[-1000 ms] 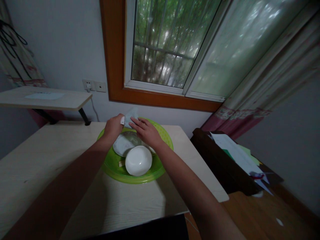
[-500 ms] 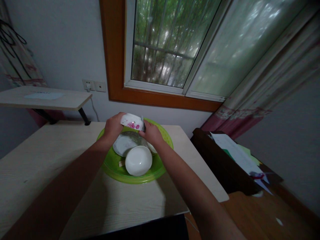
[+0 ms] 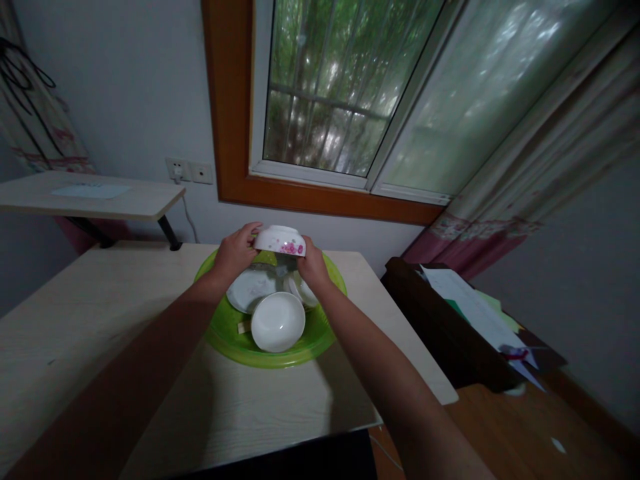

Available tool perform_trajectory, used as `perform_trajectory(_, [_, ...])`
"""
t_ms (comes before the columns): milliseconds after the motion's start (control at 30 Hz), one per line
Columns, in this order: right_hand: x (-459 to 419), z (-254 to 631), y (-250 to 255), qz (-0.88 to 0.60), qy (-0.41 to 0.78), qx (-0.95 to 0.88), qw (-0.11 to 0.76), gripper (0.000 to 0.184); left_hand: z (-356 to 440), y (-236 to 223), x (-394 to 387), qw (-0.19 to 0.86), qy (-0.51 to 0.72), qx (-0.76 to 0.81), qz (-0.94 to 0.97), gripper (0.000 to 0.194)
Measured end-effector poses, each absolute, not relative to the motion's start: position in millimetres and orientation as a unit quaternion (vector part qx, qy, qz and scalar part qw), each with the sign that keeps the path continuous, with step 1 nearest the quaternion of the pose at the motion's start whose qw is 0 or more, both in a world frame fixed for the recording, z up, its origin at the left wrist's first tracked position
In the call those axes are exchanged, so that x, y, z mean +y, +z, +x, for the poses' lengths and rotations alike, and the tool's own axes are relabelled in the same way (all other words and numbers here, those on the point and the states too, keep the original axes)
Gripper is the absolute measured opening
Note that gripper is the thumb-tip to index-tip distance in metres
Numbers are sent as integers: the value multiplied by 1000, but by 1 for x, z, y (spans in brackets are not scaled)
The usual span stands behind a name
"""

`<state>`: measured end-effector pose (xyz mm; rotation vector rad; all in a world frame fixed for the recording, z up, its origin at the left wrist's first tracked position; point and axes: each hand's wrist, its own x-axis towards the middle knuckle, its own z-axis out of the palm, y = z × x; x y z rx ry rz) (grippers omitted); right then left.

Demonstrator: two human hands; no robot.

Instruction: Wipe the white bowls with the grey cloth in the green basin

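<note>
A white bowl with pink flowers (image 3: 281,241) is tilted over, its foot ring up, above a green basin (image 3: 270,361). My left hand (image 3: 239,250) grips its left side, fingers at the rim. Around the right side closes my right hand (image 3: 312,263). A greyish, cloth-like piece (image 3: 285,264) hangs below the bowl beside my right fingers; whether they hold it I cannot tell. Inside the basin lie a white bowl (image 3: 278,321), a pale plate (image 3: 253,288) and more white dishware (image 3: 306,293), partly hidden by my right hand. A small light wooden-looking piece (image 3: 244,327) sits left of the white bowl.
The basin stands on a pale wooden table (image 3: 250,407) near the wall and window (image 3: 330,100). A raised shelf (image 3: 145,203) with a paper sheet is at the left. Right of the table, a dark brown piece of furniture (image 3: 430,317) has papers on it.
The flowered bowl has shifted right and turned, with its foot ring now up. Both hands moved right with it. The greyish piece, earlier at the bowl's right edge, now shows below it.
</note>
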<state>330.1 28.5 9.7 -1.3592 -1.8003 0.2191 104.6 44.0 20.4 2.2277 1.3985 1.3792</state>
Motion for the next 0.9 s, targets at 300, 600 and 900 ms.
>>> perform_trajectory(300, [33, 330, 1, -492, 114, -742, 441, 48, 102, 16, 45, 103, 411, 443, 790, 41])
perform_trajectory(600, [22, 323, 14, -494, 76, -759, 417, 53, 101, 18, 42, 62, 414, 495, 761, 39])
perform_trajectory(900, [5, 312, 26, -399, -40, -838, 370, 59, 98, 22, 41, 5, 355, 577, 736, 37])
